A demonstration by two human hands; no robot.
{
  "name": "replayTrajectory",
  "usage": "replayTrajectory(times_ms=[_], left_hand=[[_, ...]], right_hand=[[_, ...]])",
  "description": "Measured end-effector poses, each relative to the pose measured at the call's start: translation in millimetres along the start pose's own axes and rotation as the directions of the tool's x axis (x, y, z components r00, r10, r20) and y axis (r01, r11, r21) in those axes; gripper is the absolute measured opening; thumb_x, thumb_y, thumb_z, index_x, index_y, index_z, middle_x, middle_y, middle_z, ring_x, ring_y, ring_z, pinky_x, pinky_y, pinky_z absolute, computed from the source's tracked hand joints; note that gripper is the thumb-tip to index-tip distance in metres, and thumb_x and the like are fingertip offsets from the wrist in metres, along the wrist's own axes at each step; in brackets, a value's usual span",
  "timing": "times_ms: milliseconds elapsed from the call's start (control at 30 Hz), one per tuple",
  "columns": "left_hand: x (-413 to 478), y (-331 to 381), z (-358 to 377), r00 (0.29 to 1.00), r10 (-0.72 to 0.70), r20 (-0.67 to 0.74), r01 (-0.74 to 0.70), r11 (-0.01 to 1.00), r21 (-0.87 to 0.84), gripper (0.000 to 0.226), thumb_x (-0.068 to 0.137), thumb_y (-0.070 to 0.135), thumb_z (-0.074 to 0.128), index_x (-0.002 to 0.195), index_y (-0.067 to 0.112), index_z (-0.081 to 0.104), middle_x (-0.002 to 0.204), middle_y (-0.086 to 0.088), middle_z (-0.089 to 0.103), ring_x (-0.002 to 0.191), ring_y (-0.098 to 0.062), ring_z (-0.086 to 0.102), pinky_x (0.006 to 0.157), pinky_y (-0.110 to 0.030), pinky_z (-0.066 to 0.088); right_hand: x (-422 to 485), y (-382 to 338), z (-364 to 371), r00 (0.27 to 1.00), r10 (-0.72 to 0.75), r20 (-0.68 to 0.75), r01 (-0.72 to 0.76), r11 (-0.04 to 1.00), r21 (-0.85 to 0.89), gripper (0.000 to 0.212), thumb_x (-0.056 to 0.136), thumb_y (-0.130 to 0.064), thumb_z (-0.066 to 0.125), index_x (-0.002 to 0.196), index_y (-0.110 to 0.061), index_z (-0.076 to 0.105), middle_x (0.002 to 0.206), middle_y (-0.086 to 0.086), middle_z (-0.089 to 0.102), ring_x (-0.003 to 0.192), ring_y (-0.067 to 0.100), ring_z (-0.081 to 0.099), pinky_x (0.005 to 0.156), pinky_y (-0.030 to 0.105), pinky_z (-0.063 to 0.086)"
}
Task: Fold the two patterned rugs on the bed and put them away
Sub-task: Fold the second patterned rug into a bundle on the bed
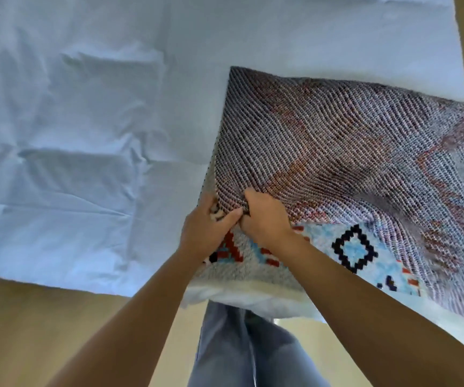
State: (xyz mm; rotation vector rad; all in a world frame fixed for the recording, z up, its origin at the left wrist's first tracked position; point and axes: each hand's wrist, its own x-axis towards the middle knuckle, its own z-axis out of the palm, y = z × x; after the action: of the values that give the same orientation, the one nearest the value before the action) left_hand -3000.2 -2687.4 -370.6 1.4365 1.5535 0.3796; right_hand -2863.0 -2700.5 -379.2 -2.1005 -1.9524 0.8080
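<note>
One patterned rug (336, 152) lies folded over on the right part of the bed, its grey woven backing turned up. Along its near edge the patterned face shows, light blue with red marks and a black diamond. My left hand (207, 231) and my right hand (264, 219) meet at the rug's near-left corner, both pinching the folded edge there. The rug's right side hangs past the bed's right edge. I see only this one rug.
The bed (85, 121) is covered with a wrinkled pale blue sheet, bare on its left and far parts. Tan floor (29, 331) runs below the bed's near edge and past its right side. My legs in blue jeans (239, 350) stand against the near edge.
</note>
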Motion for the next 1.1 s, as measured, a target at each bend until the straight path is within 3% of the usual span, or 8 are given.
replayTrajectory(times_ms=[133, 333, 433, 533, 733, 867, 933, 1100], left_hand=[[-10, -14, -17, 0.999, -0.037, -0.026, 0.036, 0.998, -0.053, 0.032, 0.080, 0.037, 0.065, 0.055, 0.019, 0.055, 0.051, 0.008, 0.049, 0.055, -0.014, 0.047, 0.055, -0.026, 0.038], [-17, -35, -29, 0.961, -0.277, 0.011, 0.264, 0.900, -0.347, 0.024, 0.088, 0.026, 0.056, 0.071, 0.009, 0.056, 0.069, -0.011, 0.056, 0.065, -0.018, 0.052, 0.061, -0.025, 0.039], [-18, -39, -21, 0.952, -0.304, 0.026, 0.286, 0.858, -0.427, 0.027, 0.090, 0.026, 0.050, 0.070, 0.010, 0.058, 0.067, -0.002, 0.062, 0.051, -0.005, 0.059, 0.041, -0.011, 0.040], [-13, -41, -18, 0.950, -0.313, 0.005, 0.287, 0.866, -0.409, 0.035, 0.092, 0.036, 0.045, 0.070, 0.014, 0.060, 0.077, -0.004, 0.065, 0.067, -0.012, 0.061, 0.057, -0.019, 0.047], [-25, -56, -37, 0.716, -0.464, 0.522, 0.693, 0.381, -0.612, 0.034, 0.096, 0.034, 0.042, 0.088, 0.007, 0.060, 0.056, -0.010, 0.065, 0.036, -0.015, 0.057, 0.046, -0.027, 0.053], [-39, -83, -48, 0.842, -0.489, 0.228, 0.535, 0.809, -0.242, 0.015, 0.088, 0.020, 0.051, 0.083, 0.007, 0.056, 0.075, -0.015, 0.061, 0.052, -0.022, 0.058, 0.055, -0.029, 0.047], [-47, -95, -50, 0.971, -0.222, 0.091, 0.223, 0.975, -0.009, 0.023, 0.087, 0.024, 0.049, 0.106, 0.014, 0.056, 0.103, -0.009, 0.063, 0.084, -0.023, 0.062, 0.077, -0.033, 0.049], [-57, -91, -28, 0.930, 0.011, 0.368, -0.057, 0.992, 0.116, 0.042, 0.070, 0.036, 0.058, 0.106, 0.014, 0.061, 0.097, -0.006, 0.067, 0.093, -0.025, 0.061, 0.075, -0.030, 0.047]], right_hand=[[-12, -11, 17, 0.992, 0.119, 0.039, -0.125, 0.945, 0.302, 0.041, 0.079, -0.025, 0.062, 0.114, -0.017, 0.044, 0.095, 0.008, 0.061, 0.090, 0.030, 0.060, 0.072, 0.035, 0.048], [-49, -7, 64, 0.921, -0.113, -0.372, 0.009, 0.963, -0.269, 0.068, 0.052, -0.035, 0.080, 0.109, -0.011, 0.050, 0.106, 0.018, 0.061, 0.096, 0.035, 0.060, 0.085, 0.042, 0.046], [-60, -1, 84, 0.872, -0.099, -0.479, -0.067, 0.946, -0.318, 0.059, 0.060, -0.035, 0.071, 0.108, -0.014, 0.044, 0.102, 0.017, 0.060, 0.096, 0.029, 0.048, 0.085, 0.041, 0.036], [-65, -2, 91, 0.830, -0.085, -0.552, -0.087, 0.957, -0.277, 0.045, 0.067, -0.032, 0.063, 0.103, -0.013, 0.043, 0.105, 0.014, 0.048, 0.094, 0.027, 0.039, 0.085, 0.043, 0.030], [-69, -31, 80, 0.904, 0.028, -0.426, -0.143, 0.960, -0.241, 0.051, 0.057, -0.017, 0.072, 0.106, -0.004, 0.060, 0.101, 0.017, 0.063, 0.093, 0.033, 0.060, 0.086, 0.042, 0.043], [-62, -45, 70, 0.976, 0.151, -0.157, -0.147, 0.988, 0.036, 0.015, 0.069, -0.012, 0.065, 0.082, -0.007, 0.059, 0.081, 0.013, 0.062, 0.076, 0.029, 0.055, 0.064, 0.031, 0.034], [-57, -47, 62, 0.970, 0.237, -0.048, -0.231, 0.966, 0.114, 0.016, 0.078, -0.019, 0.057, 0.065, -0.016, 0.048, 0.064, 0.003, 0.053, 0.066, 0.025, 0.048, 0.056, 0.027, 0.027], [-45, -48, 51, 0.938, 0.284, 0.199, -0.312, 0.941, 0.128, 0.021, 0.080, -0.033, 0.049, 0.080, -0.013, 0.055, 0.072, 0.006, 0.056, 0.072, 0.025, 0.054, 0.058, 0.029, 0.041]])
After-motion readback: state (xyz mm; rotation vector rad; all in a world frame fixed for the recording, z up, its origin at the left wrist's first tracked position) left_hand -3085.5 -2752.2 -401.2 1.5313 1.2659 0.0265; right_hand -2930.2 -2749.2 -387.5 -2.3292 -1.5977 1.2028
